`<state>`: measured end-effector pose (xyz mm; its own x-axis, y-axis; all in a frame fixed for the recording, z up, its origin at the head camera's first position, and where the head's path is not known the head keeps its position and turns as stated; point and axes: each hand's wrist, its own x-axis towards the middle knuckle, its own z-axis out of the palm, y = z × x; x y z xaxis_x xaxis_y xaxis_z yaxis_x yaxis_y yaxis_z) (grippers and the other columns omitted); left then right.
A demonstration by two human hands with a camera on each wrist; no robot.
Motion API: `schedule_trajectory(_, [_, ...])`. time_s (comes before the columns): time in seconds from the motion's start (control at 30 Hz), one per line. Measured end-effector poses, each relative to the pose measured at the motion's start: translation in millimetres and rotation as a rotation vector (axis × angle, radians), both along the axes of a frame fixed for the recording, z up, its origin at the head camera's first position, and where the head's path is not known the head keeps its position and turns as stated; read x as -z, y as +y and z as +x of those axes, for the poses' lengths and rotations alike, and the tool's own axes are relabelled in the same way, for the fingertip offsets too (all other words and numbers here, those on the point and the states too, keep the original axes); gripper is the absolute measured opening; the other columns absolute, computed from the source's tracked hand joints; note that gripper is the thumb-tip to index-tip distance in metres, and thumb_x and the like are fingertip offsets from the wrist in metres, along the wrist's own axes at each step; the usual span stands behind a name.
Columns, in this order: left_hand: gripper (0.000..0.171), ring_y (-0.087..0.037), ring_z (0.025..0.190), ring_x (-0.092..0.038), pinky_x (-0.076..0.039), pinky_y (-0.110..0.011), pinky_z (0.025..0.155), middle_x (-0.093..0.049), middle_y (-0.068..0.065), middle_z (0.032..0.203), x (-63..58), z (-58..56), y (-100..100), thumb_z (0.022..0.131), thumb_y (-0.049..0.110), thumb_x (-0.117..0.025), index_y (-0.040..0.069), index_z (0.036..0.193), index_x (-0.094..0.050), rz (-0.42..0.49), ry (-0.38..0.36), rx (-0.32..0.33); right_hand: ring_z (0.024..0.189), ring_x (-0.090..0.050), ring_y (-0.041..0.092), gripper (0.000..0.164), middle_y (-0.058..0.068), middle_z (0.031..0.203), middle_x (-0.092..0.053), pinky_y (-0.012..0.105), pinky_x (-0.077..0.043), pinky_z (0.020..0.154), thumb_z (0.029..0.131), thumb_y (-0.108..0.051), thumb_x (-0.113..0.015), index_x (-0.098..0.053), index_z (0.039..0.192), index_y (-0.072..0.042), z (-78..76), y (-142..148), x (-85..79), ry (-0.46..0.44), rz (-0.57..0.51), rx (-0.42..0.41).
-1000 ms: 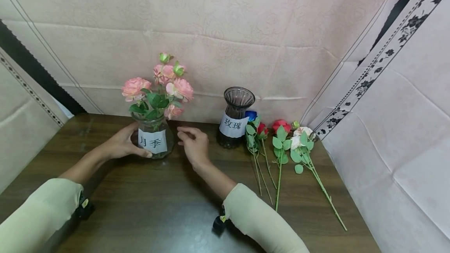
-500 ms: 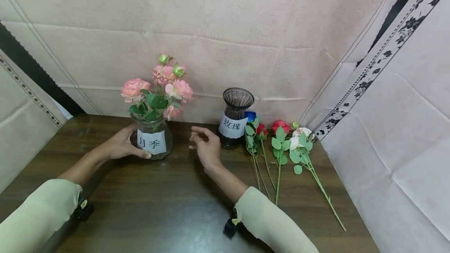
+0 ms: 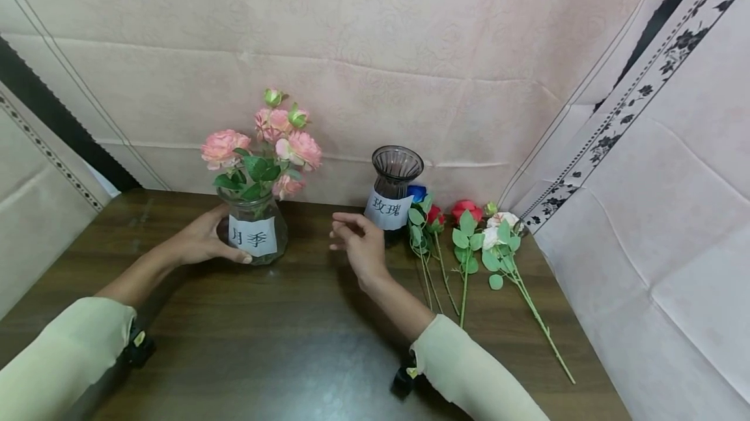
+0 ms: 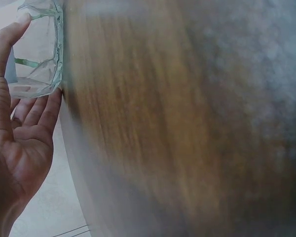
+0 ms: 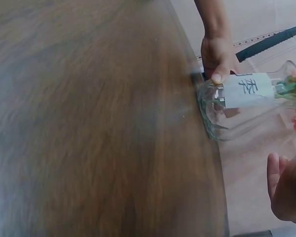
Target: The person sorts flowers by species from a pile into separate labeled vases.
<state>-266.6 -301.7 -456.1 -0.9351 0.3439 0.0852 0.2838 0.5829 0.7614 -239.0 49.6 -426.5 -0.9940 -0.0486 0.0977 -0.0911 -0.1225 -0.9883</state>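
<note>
A clear glass vase [image 3: 281,233] with a white paper label stands at the left of the table, holding pink flowers [image 3: 301,149] with green leaves. My left hand [image 3: 202,237] grips its lower left side, thumb across the front and the other fingers behind. In the left wrist view the thumb lies against the glass vase [image 4: 37,47] near its base. My right hand [image 3: 362,248] holds nothing, its fingers loosely bent. It overlaps the lower left of a dark grey fluted vase [image 3: 397,167], also labelled, with no flowers in its mouth.
Right of the dark vase lie a blue flower [image 3: 417,193], red roses [image 3: 467,210] and a white flower [image 3: 498,229], stems toward the front of the brown table [image 3: 263,343]. A pale cloth backdrop [image 3: 351,69] rises behind the table.
My right hand has moved right, away from the clear vase to in front of the dark one. My left hand keeps its grip in the same place.
</note>
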Motion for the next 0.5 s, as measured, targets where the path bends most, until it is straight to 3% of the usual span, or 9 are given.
schedule_trajectory(0.37, [0.099,-0.027,0.126,-0.067,-0.056,-0.024,0.098,-0.071,-0.016,0.142,-0.4,0.3,0,0.081,0.022,-0.105,0.007,0.162,-0.049,0.001,-0.008,0.006,0.091,-0.078,0.020,0.021,0.003,0.102,-0.079,0.032,-0.070,0.076,0.107,0.003,-0.071,-0.080,0.125,0.005,-0.5,40,-19.0,0.012,-0.017,0.031])
schedule_trajectory(0.5, [0.099,-0.026,0.125,-0.068,-0.055,-0.022,0.098,-0.072,-0.016,0.141,-0.5,-0.4,1,0.080,0.021,-0.105,0.007,0.161,-0.049,0.007,-0.004,0.006,0.088,-0.079,0.017,0.024,0.008,0.106,-0.081,0.031,-0.070,0.074,0.108,0.002,-0.070,-0.077,0.130,0.007,-0.9,59,-26.2,0.007,-0.021,0.038])
